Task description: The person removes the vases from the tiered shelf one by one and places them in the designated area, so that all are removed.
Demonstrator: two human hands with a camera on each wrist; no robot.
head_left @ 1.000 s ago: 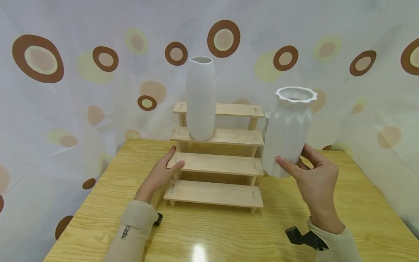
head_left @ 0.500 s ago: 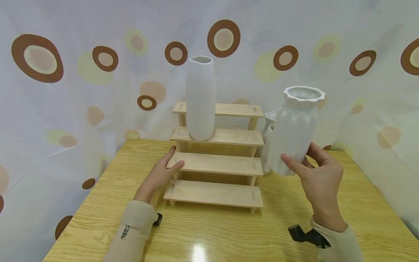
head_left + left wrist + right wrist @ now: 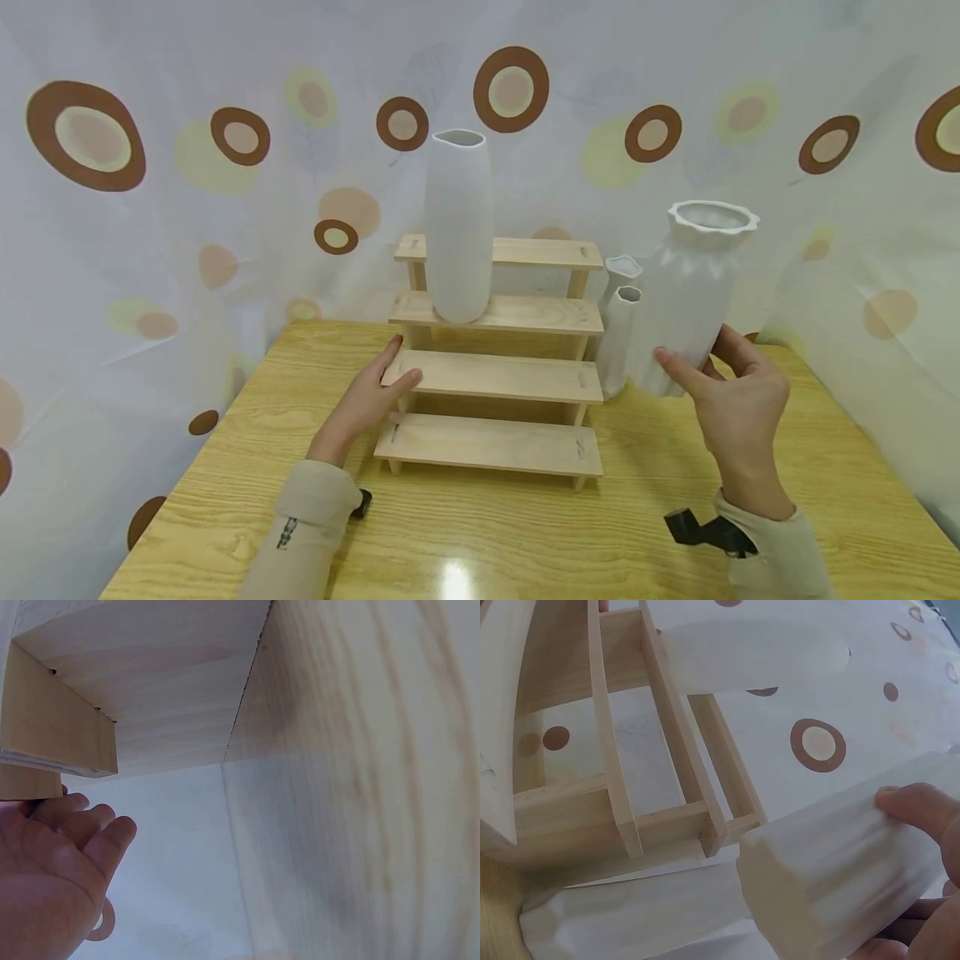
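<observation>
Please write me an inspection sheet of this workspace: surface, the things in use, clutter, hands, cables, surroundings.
Surface: light wooden table, glossy, with a lamp reflection near the front edge.
Things in use: white ribbed ceramic vase with scalloped rim, lifted off the table to the right of the four-step pale wooden display shelf.
Clutter: tall smooth white cylinder vase upright on the second step from the top; two small white vases on the table beside the shelf's right end.
Hands: right hand has its grip on the ribbed vase's lower part; left hand rests with straight fingers on the shelf's left end.
Cables: nothing seen.
Surroundings: white curtain with brown and yellow circles behind and at both sides.
</observation>
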